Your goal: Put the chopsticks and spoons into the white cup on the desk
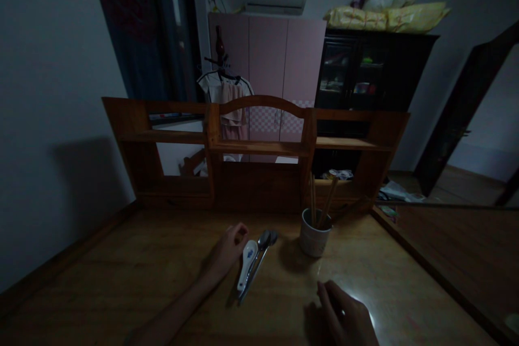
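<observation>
White ceramic spoon (247,265) lies on the wooden bench (121,275) beside two metal spoons (261,254). The left hand (227,251) rests just left of it, fingers curled loosely, its grip holding nothing. The right hand (344,316) lies near the front edge, fingers together, empty. A cup (313,238) holding chopsticks (320,203) stands nearby.
</observation>
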`<state>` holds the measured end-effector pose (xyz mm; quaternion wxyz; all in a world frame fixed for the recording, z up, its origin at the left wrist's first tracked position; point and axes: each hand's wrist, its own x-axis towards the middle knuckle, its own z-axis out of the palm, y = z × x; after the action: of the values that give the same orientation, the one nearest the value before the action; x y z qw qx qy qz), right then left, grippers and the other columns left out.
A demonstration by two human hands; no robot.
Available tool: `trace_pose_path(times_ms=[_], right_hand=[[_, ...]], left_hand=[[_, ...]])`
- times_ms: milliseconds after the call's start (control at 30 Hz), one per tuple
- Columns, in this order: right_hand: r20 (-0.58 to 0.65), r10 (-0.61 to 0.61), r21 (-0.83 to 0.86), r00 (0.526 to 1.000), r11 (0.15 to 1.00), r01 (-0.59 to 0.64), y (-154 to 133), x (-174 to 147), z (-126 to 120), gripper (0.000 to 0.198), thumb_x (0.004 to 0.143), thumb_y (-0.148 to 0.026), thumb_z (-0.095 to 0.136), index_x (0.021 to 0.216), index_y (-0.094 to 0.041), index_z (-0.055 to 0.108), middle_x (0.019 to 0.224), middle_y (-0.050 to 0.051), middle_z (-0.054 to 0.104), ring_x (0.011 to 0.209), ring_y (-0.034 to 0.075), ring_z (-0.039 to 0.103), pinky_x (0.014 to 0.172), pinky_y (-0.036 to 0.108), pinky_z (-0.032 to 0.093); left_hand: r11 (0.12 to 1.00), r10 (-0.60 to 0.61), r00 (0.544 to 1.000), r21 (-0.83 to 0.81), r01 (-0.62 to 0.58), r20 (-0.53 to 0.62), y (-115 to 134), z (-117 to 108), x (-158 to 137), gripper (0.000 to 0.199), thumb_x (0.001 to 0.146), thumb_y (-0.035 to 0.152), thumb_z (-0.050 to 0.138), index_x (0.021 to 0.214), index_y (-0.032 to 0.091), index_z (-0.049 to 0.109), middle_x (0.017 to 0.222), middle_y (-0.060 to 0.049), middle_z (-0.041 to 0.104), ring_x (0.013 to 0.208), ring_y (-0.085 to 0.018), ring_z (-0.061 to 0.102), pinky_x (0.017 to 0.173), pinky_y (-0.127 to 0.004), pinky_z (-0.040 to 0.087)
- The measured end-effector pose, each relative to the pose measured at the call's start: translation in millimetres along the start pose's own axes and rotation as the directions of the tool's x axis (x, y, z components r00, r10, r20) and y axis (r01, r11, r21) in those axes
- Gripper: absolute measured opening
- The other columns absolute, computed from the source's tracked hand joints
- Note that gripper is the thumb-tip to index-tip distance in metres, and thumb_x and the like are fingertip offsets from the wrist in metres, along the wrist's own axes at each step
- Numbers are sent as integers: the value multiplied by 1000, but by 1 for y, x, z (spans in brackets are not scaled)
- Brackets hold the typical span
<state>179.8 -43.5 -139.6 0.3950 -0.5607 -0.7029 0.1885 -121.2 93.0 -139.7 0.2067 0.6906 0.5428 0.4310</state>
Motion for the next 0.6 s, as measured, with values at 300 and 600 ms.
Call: trace_pose_path(times_ms=[300, 600], right_hand=[[3, 5, 12, 1000, 1000, -5, 2, 0, 0, 46, 103, -53, 35, 83, -21, 60, 71, 4, 63, 62, 19, 62, 58, 25, 43], [-14, -6, -12, 1000, 1000, 6, 1, 0, 0, 45, 102, -55, 37, 80, -21, 59, 68, 3, 62, 60, 19, 61, 55, 23, 42]], left_hand=[[1000, 7, 1000, -12, -7, -11, -1, 2, 1, 12, 85, 27, 51, 85, 22, 61, 89, -4, 64, 87, -21, 63, 76, -29, 48], [1000, -10, 1000, -4, 10, -16, 5, 1, 1, 12, 84, 29, 52, 86, 22, 62, 90, -5, 66, 85, -21, 64, 75, -29, 48]])
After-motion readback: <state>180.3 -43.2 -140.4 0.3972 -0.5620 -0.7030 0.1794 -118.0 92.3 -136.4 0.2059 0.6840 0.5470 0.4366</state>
